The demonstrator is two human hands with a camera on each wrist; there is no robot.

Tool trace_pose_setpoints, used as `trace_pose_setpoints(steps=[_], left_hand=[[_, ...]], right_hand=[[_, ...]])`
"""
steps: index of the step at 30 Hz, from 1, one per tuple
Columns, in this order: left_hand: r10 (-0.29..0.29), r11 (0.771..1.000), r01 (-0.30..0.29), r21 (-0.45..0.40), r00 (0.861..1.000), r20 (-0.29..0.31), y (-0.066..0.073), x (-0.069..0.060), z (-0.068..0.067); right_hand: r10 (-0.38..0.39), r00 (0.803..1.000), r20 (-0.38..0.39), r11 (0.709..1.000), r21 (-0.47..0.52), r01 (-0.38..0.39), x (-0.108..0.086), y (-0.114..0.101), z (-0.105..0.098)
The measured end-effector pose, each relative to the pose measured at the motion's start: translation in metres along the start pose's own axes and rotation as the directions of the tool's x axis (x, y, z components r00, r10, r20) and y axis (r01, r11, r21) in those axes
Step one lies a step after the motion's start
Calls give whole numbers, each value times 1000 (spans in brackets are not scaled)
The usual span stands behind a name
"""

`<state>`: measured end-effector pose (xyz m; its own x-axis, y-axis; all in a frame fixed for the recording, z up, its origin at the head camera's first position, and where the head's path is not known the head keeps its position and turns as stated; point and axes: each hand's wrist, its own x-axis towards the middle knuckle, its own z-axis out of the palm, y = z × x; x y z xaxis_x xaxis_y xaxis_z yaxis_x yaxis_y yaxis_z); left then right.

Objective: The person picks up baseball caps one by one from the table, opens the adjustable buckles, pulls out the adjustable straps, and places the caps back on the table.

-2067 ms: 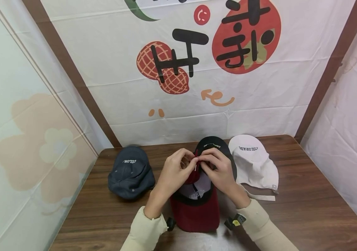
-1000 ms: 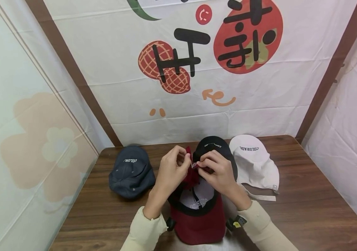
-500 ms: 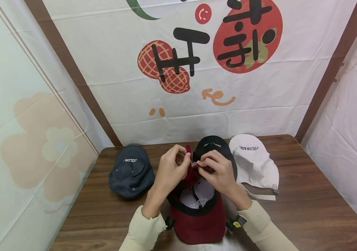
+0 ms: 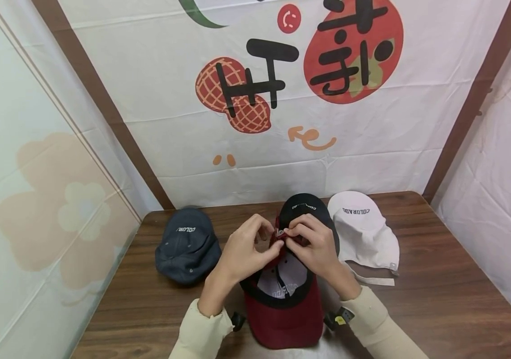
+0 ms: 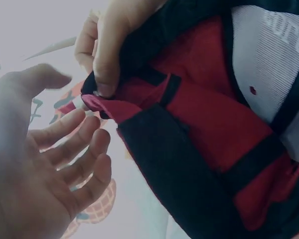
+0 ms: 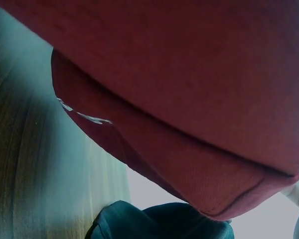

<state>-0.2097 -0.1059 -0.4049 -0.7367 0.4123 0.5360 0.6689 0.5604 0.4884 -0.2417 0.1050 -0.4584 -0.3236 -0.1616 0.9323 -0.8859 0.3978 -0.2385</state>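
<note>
The dark red cap is held with its brim toward the person and its grey-and-black inside showing. At its back strap, the right hand pinches the strap beside the buckle. The left hand is spread around the strap's other side, thumb and fingers apart; in the left wrist view this hand has relaxed fingers, their tips close to the strap end. Whether they touch it cannot be told. Red fabric fills most of the right wrist view, hiding the right hand there.
On the wooden table, a navy cap lies at the left. A black cap lies behind the hands, and a white cap with its loose strap is to its right. A printed cloth hangs behind the table.
The left hand's thumb and fingers have parted from their pinch on the strap, and the hand has turned slightly. The raised strap end has shifted right. The right hand has kept its pinch.
</note>
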Motion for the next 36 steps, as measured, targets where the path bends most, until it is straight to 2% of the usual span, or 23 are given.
trace_pose_setpoints(steps=[3,5,10,14,18,22,28,36], left_hand=[[9,998,-11,59,999,34,-1,-2,3],[12,996,-14,85,999,32,-2,-3,5],[58,993,-54,106,998,-33,-4,-4,10],[119,987,-108,123,989,-88,-6,-3,11],[160,977,-140,159,980,-117,-6,-1,11],[188,968,-158,197,971,-148,-4,0,13],[238,953,-197,231,957,-166,-3,1,16],[281,951,-247,188,942,-182,-4,0,17]], right_hand=[[23,1000,4,1000,7,-23,-1,1,-1],[36,999,7,999,9,-36,-1,0,-1],[64,998,21,998,5,-64,-2,0,-3],[92,994,53,996,-2,-92,-2,-1,-4],[114,988,105,993,-56,-109,-1,-3,-6],[83,988,128,991,-113,-69,0,-4,-6],[-3,995,98,987,-157,19,3,-5,-6],[-9,996,88,987,-160,23,4,-7,-7]])
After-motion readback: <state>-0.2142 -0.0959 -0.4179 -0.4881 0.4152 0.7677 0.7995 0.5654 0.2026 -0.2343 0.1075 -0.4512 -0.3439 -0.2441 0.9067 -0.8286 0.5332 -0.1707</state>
